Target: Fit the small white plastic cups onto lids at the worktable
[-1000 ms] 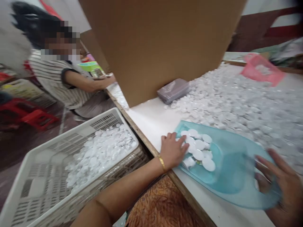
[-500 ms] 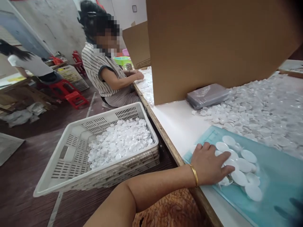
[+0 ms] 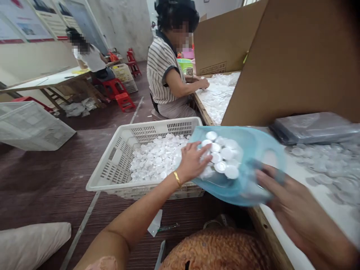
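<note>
Cardboard print [image 3: 213,68], illegible, beyond blue scoop [image 3: 249,140] of discs [image 3: 226,153]

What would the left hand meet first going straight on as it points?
Most likely the white discs on the blue scoop: the left hand has its fingers overlapping some in this view, though whether they touch is hard to tell.

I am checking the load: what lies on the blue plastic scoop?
Flat round white pieces lie piled on the blue plastic scoop; what the left hand covers cannot be seen.
</note>
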{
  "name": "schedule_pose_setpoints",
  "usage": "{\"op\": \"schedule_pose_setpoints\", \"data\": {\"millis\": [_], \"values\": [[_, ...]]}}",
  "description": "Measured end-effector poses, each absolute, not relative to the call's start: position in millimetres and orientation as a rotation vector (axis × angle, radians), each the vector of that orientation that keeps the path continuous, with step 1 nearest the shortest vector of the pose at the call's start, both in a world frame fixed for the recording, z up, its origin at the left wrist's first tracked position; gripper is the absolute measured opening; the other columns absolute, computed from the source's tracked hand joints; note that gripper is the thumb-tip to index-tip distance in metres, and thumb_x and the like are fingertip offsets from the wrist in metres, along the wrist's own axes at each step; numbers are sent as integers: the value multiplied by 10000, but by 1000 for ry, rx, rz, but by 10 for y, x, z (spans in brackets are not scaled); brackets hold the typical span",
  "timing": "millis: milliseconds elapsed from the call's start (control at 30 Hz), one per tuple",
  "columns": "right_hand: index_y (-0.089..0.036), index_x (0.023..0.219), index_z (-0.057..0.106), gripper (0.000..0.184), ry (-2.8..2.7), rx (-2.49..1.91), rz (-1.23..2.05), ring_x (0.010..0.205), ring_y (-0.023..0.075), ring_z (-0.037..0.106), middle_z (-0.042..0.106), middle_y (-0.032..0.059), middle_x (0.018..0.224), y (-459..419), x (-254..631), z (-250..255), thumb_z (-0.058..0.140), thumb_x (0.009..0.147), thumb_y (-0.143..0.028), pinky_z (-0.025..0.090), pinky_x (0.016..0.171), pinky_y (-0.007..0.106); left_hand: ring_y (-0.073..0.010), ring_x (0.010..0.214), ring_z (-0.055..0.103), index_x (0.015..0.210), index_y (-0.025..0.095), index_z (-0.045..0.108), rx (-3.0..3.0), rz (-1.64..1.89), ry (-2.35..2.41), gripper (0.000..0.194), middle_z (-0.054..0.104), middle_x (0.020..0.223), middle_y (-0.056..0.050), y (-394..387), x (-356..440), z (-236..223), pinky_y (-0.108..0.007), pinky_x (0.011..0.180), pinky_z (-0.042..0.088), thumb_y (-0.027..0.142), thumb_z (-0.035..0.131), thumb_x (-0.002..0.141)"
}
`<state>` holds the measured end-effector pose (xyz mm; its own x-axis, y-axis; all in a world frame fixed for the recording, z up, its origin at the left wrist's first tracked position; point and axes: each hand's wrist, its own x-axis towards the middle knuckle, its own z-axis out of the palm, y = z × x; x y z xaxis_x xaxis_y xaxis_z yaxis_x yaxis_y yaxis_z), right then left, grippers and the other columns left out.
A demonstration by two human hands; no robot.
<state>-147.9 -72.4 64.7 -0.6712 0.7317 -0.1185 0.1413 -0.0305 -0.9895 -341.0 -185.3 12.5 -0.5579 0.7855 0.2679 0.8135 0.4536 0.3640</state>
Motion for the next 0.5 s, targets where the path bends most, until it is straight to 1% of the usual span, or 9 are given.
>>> {"op": "schedule_pose_setpoints", "data": {"millis": [33, 67, 100, 167, 233, 300, 367, 433, 500], "values": [[-232, 1071, 630, 330, -1807, -872, 1907, 808, 213, 655, 662, 64, 1042, -811, -1780, 617, 605, 774, -375, 546, 580, 290, -234, 1178, 365, 1277, 373, 461, -1305, -705, -2720, 436, 446, 1302, -35, -2022, -3582, 16, -433, 956, 301, 518, 309, 896], [-202, 1090, 616, 341, -1842, -826, 1957, 787, 208, 659, 669, 69, 1018, -913, -2080, 579, 567, 792, -361, 549, 590, 296, -224, 1189, 364, 1275, 382, 463, -1152, -690, -2830, 423, 449, 1307, -23, -2191, -3738, -94, -419, 969, 301, 504, 309, 901], [-175, 1108, 604, 348, -1960, -790, 1919, 762, 201, 662, 678, 74, 983, -1028, -2367, 533, 535, 808, -337, 549, 612, 300, -214, 1197, 367, 1274, 396, 462, -990, -670, -2949, 411, 453, 1311, -8, -2357, -3875, -202, -404, 978, 306, 491, 307, 905], [-135, 1092, 609, 326, -2348, -743, 1579, 724, 202, 666, 693, 86, 892, -1278, -2866, 430, 461, 838, -276, 545, 631, 316, -242, 1184, 399, 1271, 360, 484, -764, -628, -3075, 421, 483, 1290, -45, -2664, -4090, -400, -425, 950, 347, 465, 294, 911], [-98, 1000, 649, 271, -2462, -688, 1432, 837, 245, 659, 689, 124, 897, -1529, -3228, 336, 519, 792, -211, 523, 754, 356, -294, 1170, 419, 1275, 312, 497, -593, -576, -3146, 444, 504, 1266, -102, -2915, -4229, -564, -480, 903, 379, 446, 279, 912], [-65, 988, 654, 267, -2513, -609, 1344, 1025, 275, 597, 653, 176, 1032, -1741, -3443, 267, 545, 762, -157, 452, 904, 366, -328, 1171, 420, 1286, 275, 492, -479, -524, -3186, 458, 505, 1263, -137, -3091, -4306, -696, -513, 871, 394, 422, 270, 914], [-39, 1080, 619, 332, -2546, -522, 1283, 1179, 271, 491, 559, 208, 1211, -1875, -3531, 224, 524, 776, -132, 368, 1004, 349, -303, 1158, 443, 1265, 245, 516, -463, -489, -3210, 444, 534, 1234, -134, -3190, -4344, -796, -484, 888, 398, 379, 275, 917], [-27, 1170, 568, 389, -2563, -421, 1183, 1241, 256, 427, 477, 211, 1309, -1903, -3522, 200, 487, 805, -134, 328, 1043, 343, -252, 1127, 477, 1232, 226, 546, -517, -465, -3223, 423, 575, 1182, -112, -3228, -4354, -861, -420, 918, 395, 337, 282, 921], [-36, 1201, 549, 402, -2546, -307, 1036, 1244, 253, 424, 466, 200, 1322, -1833, -3441, 198, 463, 826, -152, 331, 1051, 366, -232, 1118, 481, 1235, 218, 539, -576, -436, -3222, 417, 582, 1165, -107, -3225, -4342, -888, -394, 925, 393, 327, 289, 920]]}}
